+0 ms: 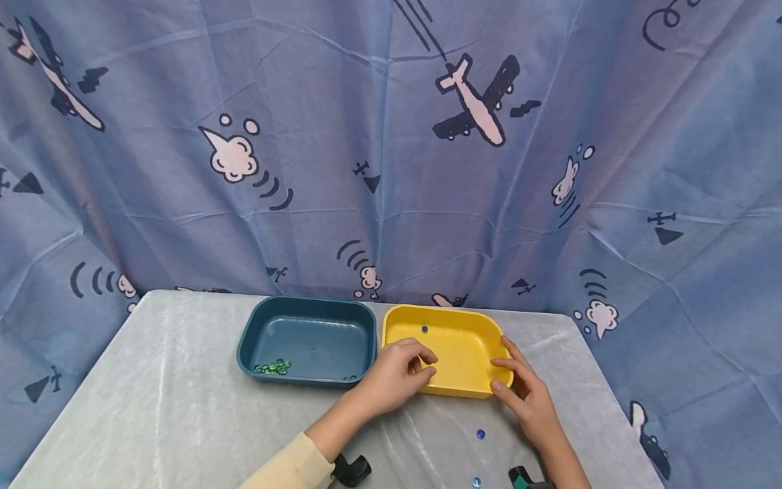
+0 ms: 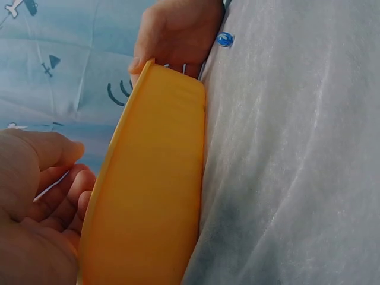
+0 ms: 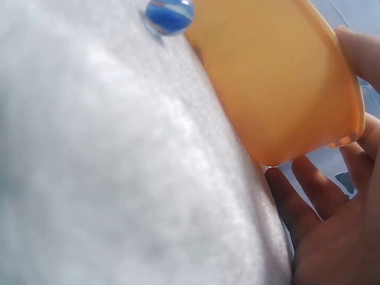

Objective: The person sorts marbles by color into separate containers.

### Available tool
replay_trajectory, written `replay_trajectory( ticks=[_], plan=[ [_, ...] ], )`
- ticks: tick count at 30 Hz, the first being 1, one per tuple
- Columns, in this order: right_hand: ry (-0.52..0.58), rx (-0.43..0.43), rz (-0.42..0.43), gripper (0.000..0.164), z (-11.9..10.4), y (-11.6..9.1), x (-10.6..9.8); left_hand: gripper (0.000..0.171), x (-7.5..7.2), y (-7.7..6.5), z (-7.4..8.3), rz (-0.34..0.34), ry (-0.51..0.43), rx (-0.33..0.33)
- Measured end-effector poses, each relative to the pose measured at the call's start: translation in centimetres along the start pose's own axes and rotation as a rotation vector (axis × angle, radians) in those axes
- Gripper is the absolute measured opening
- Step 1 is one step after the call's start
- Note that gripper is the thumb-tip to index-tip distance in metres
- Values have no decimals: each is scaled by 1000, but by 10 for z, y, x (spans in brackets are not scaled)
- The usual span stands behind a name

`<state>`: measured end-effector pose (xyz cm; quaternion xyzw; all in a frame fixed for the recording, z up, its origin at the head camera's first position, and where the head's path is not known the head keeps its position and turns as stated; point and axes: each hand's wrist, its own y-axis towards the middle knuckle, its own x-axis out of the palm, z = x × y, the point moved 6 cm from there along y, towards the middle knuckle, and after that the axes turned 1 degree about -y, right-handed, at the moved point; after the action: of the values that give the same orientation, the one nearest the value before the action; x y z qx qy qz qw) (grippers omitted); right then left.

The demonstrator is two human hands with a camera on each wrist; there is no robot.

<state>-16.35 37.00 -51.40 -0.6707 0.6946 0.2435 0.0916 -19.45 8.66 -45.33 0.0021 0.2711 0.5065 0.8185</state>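
My left hand (image 1: pixel 400 373) is over the near left part of a yellow plastic tub (image 1: pixel 449 390), its fingers loosely bent. Nothing shows between its thumb and fingers in the left wrist view, where the tub's wall (image 2: pixel 148 172) stands beside them. At the tub's right end, my right hand (image 1: pixel 528 394) grips the rim, its thumb near the front corner. Inside the tub, towards the back, lies a small blue marble (image 1: pixel 424 329). On the cloth in front of the tub is another blue marble (image 1: pixel 480 434), swirled with white in the right wrist view.
Left of the yellow tub stands a dark teal tub (image 1: pixel 246 363) with several green marbles (image 1: pixel 277 367) in its near left corner and a few near its front right. A pale blue marble (image 1: pixel 476 482) lies at the near edge of view. A patterned blue curtain (image 1: pixel 318 149) hangs behind the table.
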Motion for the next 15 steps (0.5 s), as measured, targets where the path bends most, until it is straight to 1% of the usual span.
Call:
replay_trajectory(
  ticks=[6, 11, 15],
  plan=[
    [3, 2, -2, 32, 1, 0, 0, 9, 3, -1, 7, 5, -27, 40],
    [6, 4, 0, 31, 2, 1, 0, 8, 9, -2, 19, -14, -53, 55],
    [6, 1, 4, 30, 1, 0, 0, 9, 15, -5, 29, -41, -73, 81]
  ],
)
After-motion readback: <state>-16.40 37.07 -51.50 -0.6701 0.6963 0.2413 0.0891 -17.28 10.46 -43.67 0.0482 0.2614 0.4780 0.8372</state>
